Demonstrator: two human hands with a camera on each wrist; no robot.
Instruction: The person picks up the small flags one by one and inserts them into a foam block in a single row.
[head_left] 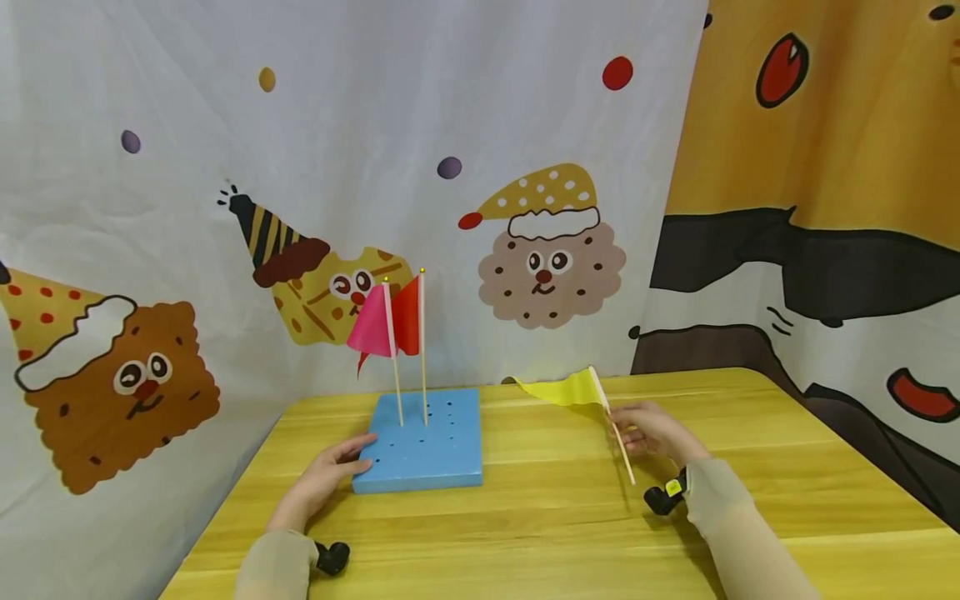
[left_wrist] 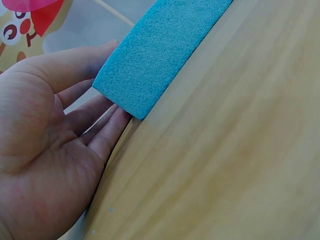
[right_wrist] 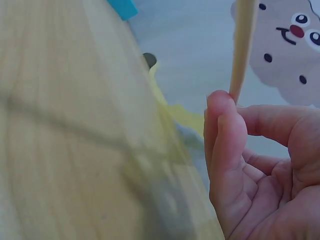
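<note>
While pinched by its stick between thumb and fingertips of the right hand (head_left: 652,432), leans tilted above the table (head_left: 562,517): yellow flag (head_left: 573,390), cloth pointing left toward the foam block (head_left: 438,446), lower end of the stick slanting down past the wrist. Well apart from the block, off to its right, and in no hole yet. Seen from the right wrist only as a pale stick (right_wrist: 241,47) rising behind one fingertip (right_wrist: 222,107), with a blurred strip of yellow cloth beyond; other fingers loosely curled toward the palm.

Across the table, left hand (head_left: 322,479) laid flat with fingers straight, gripping nothing. Touches the near left corner of the block, fingers (left_wrist: 102,132) running along its edge and slightly beneath the corner, thumb against the side, as if steadying it.

By the look of things, two parts done and one pending. Already planted upright in the block: pink flag (head_left: 372,329) and red flag (head_left: 407,325), side by side in neighbouring holes near the back, cloths overlapping, small yellow beads on top. Left to do, judging from the layout: bringing the yellow one over and seating it.

As a holder, a flat blue square dotted with small dark holes; only two filled, the rest bare, most of them toward the front and right.

Further out: a black strap-mounted camera at each wrist, pale sleeves, and a cartoon curtain (head_left: 375,125) with biscuit faces hanging behind the table.
</note>
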